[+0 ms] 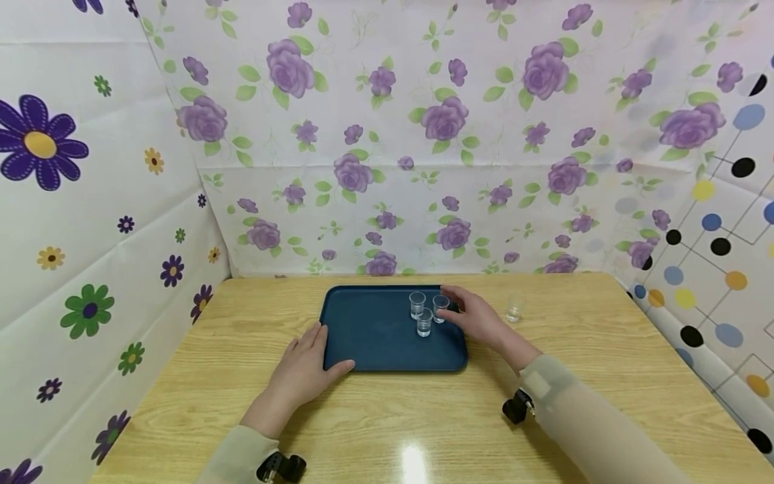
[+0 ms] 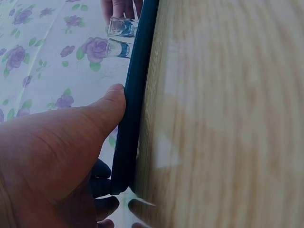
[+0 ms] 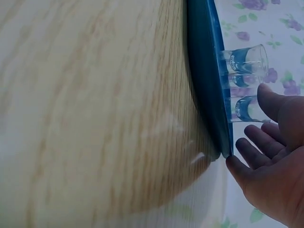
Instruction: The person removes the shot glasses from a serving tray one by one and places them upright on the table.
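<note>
**Three aboard, one apart**

From the head view, I see the dark blue tray (image 1: 375,336) lying flat on the counter (image 1: 363,423). Three small clear glasses stand upright in its right half: a back-left glass (image 1: 417,304), a front glass (image 1: 424,324) and a right-hand glass (image 1: 438,303). My right grip (image 1: 479,319) curls about that right-hand glass at its rim, thumb on the near side, forefinger on the far side. My left grip (image 1: 301,368) is not clasping anything; its fingers lie straight along the tray's left edge, its thumb by the near rim. A fourth glass (image 1: 514,309) stands on the counter, off to the right of the tray, with neither of my hands on it. By my count, three are in place and that one is what's left; I'd call the work most of the way along.

From my left wrist, my thumb lies against the tray's rim, and beyond it two glasses show at the far side, upright on the tray.

From my right wrist, the right-hand glass appears to sit with its base down on the tray, so I judge its placing all but done. How firmly I'm pinching it, I cannot tell.
</note>
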A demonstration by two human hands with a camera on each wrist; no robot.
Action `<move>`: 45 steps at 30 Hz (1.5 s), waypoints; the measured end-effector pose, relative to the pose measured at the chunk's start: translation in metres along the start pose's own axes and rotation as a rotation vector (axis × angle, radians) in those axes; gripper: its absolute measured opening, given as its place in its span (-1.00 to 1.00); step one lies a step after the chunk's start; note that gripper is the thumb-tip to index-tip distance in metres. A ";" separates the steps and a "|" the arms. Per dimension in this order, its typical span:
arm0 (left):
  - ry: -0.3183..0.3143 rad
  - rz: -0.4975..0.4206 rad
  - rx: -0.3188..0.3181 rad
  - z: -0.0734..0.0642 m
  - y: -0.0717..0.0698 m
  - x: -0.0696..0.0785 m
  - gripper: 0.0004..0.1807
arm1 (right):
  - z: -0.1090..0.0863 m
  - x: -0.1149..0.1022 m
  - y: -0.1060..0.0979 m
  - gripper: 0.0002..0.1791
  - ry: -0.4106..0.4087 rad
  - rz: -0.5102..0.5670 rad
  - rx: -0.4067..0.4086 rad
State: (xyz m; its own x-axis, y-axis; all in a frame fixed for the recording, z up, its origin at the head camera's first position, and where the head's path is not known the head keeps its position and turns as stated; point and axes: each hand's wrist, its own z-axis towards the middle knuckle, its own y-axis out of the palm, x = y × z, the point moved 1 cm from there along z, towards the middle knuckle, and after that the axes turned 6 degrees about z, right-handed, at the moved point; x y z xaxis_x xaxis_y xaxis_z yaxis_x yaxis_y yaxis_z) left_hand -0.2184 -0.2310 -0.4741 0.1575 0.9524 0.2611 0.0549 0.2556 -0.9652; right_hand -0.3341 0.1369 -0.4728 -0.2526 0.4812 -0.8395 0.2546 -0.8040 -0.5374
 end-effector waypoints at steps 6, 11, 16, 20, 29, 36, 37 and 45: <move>0.004 -0.007 0.004 -0.001 -0.001 0.001 0.16 | 0.000 0.000 0.001 -0.26 0.003 -0.035 0.006; 0.006 -0.007 0.007 0.000 0.000 0.000 0.18 | 0.001 0.001 0.002 -0.35 -0.010 -0.054 0.017; 0.006 -0.006 0.010 0.000 0.000 0.000 0.18 | 0.002 0.000 0.003 -0.45 -0.016 -0.040 0.033; 0.006 0.000 0.014 0.000 0.001 -0.001 0.18 | 0.002 0.000 0.003 -0.53 -0.008 -0.026 0.046; 0.004 -0.002 0.014 0.001 0.001 -0.001 0.18 | 0.003 0.001 0.004 -0.64 0.000 -0.033 0.066; 0.002 0.002 0.014 0.001 0.001 -0.001 0.17 | -0.001 -0.004 0.005 -0.64 0.000 -0.021 0.094; 0.002 0.002 0.017 0.001 0.001 -0.001 0.17 | -0.001 -0.005 0.004 -0.64 -0.003 -0.015 0.100; -0.004 0.001 0.012 0.002 0.001 0.000 0.17 | -0.009 -0.012 0.001 -0.63 0.011 0.014 0.123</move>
State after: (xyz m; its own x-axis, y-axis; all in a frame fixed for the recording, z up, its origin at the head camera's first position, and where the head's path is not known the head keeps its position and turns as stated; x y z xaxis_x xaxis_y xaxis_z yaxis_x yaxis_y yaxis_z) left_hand -0.2203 -0.2308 -0.4749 0.1538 0.9532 0.2604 0.0431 0.2568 -0.9655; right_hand -0.3220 0.1332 -0.4639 -0.2394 0.4726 -0.8481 0.1418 -0.8471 -0.5121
